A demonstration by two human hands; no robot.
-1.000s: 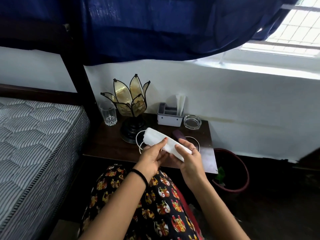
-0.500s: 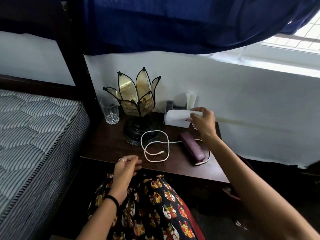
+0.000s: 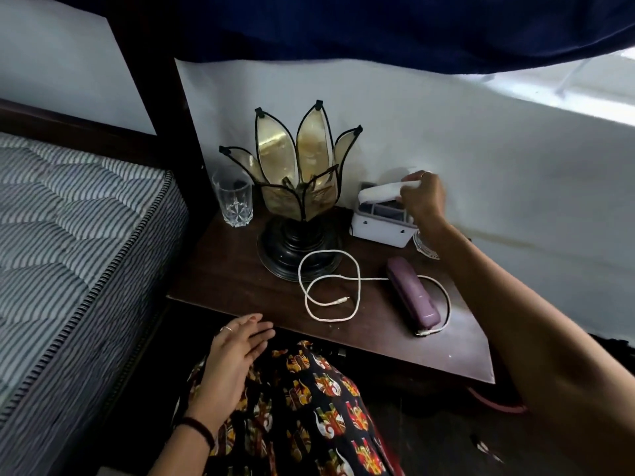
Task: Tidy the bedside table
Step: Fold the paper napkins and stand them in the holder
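One folded paper [image 3: 379, 192] over white organizer [image 3: 379, 231], in right hand [image 3: 424, 197].

Right hand [image 3: 422, 197] has carried the folded paper [image 3: 381, 192] from lap level to the organizer [image 3: 379, 228]; left hand [image 3: 233, 359] has released it.

Bedroom: striped mattress [image 3: 68, 235], lotus lamp [image 3: 295, 187] on bedside table [image 3: 464, 355].

The dark wooden counter [image 3: 240, 280] looks smooth with a dull sheen. Beside the right hand [image 3: 424, 197], the plastic organizer [image 3: 379, 231] is matt white; the tumbler [image 3: 233, 201] is clear cut glass.
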